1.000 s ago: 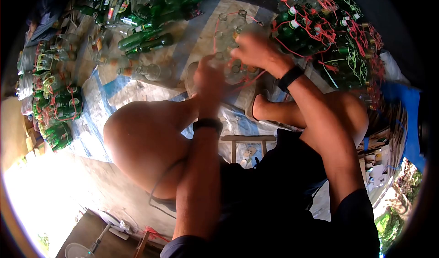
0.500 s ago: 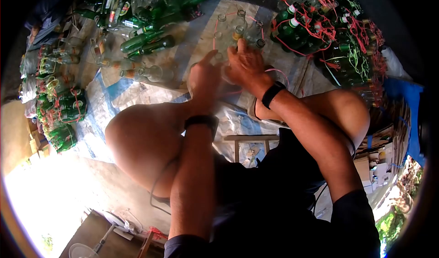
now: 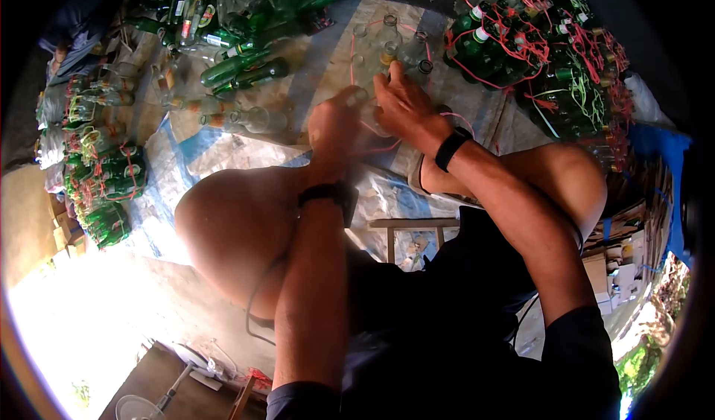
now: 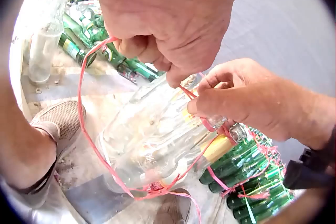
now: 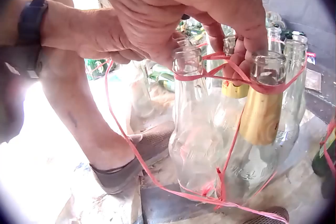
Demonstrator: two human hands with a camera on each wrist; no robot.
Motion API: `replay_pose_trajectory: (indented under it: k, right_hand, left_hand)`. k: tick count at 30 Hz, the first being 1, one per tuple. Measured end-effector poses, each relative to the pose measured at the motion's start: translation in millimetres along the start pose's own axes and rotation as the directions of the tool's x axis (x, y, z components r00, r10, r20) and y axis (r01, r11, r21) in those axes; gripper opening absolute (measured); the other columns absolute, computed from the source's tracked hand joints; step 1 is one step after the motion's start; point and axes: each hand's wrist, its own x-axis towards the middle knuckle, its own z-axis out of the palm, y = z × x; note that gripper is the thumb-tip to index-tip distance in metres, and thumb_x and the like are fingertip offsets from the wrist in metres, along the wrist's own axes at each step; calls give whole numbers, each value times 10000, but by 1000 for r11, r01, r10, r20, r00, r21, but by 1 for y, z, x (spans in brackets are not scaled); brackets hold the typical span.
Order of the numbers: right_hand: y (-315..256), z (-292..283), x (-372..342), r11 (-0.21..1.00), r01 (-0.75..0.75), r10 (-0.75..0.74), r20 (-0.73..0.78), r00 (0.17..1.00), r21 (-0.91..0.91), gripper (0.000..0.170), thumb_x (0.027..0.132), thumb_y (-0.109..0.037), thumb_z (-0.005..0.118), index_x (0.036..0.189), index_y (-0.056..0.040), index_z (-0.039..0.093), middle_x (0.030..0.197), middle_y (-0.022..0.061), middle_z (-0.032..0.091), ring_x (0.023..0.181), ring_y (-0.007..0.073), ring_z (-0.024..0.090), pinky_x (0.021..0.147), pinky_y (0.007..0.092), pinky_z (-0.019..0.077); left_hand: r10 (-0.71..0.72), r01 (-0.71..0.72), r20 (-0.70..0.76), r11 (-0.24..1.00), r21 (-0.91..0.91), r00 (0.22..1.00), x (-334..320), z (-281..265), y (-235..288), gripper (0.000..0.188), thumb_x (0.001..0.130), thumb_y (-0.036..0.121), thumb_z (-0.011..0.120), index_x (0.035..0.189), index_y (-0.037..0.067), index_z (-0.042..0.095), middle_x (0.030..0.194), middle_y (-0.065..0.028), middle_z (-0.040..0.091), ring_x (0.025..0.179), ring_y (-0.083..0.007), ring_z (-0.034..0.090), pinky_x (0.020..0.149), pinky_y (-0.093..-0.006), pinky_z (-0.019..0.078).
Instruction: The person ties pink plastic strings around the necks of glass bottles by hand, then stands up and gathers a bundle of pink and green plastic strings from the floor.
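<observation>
Clear glass bottles (image 3: 390,34) stand upright in a tight cluster on the floor, some with yellow labels. Red string (image 5: 268,88) circles and crosses their necks, and a long loop of string (image 4: 81,98) hangs down the cluster's side. My left hand (image 3: 333,126), blurred in the head view, grips this string with curled fingers at the cluster's near left. Beside it, my right hand (image 3: 406,107) is over the bottle necks; in the left wrist view its thumb and finger pinch the string close to the left hand (image 4: 163,24). A knot (image 5: 219,182) shows low on the bottles.
Loose green bottles (image 3: 234,68) lie behind at left, and clear ones (image 3: 257,120) nearer. Tied bundles of bottles stand at right (image 3: 473,48) and far left (image 3: 123,170). My feet in shoes (image 4: 63,119) flank the cluster. A wooden frame (image 3: 413,225) is below.
My right hand has come down and nearer from above the bottles, leaving more necks in sight. My left hand has shifted slightly left and stays on the string.
</observation>
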Motion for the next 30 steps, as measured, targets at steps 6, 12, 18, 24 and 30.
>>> replay_pose_trajectory:
  k: [6,12,18,24,30]
  right_hand:
    - [4,-11,-6,998,63,-64,61,996,12,233,757,-19,562,968,-16,465,1067,269,459,929,472,569,753,547,476]
    - [20,-12,-9,986,164,-164,103,981,4,228,759,20,546,955,-30,440,997,228,459,898,436,575,694,514,469]
    - [48,-4,-18,893,438,-441,-12,897,-108,255,723,43,557,933,-59,457,967,155,464,866,359,593,644,451,479]
    - [45,-24,-25,894,431,-419,113,901,-122,273,714,48,554,951,-67,481,1019,129,480,945,322,590,661,462,490]
    - [48,-22,-27,921,390,-388,42,921,-27,312,698,34,577,983,-69,503,1069,124,511,947,334,593,691,462,500]
  left_hand:
    - [-83,80,-47,995,-62,995,-11,5,9,312,820,197,630,1118,145,706,770,-204,657,741,-379,660,658,-438,522]
    - [21,-20,-98,1000,12,995,-20,25,1,281,833,183,602,1087,121,706,830,-205,675,758,-390,662,677,-449,527]
    - [119,-111,-75,989,94,990,-34,49,-2,233,840,199,605,1042,133,700,784,-184,672,738,-386,669,644,-464,529]
    - [179,-186,-176,982,-26,968,-48,65,13,215,844,262,626,1005,141,701,726,-190,664,687,-373,674,613,-446,537]
    - [145,-143,-156,989,28,977,-50,59,16,217,835,241,631,1000,120,705,699,-189,660,689,-368,679,616,-447,540]
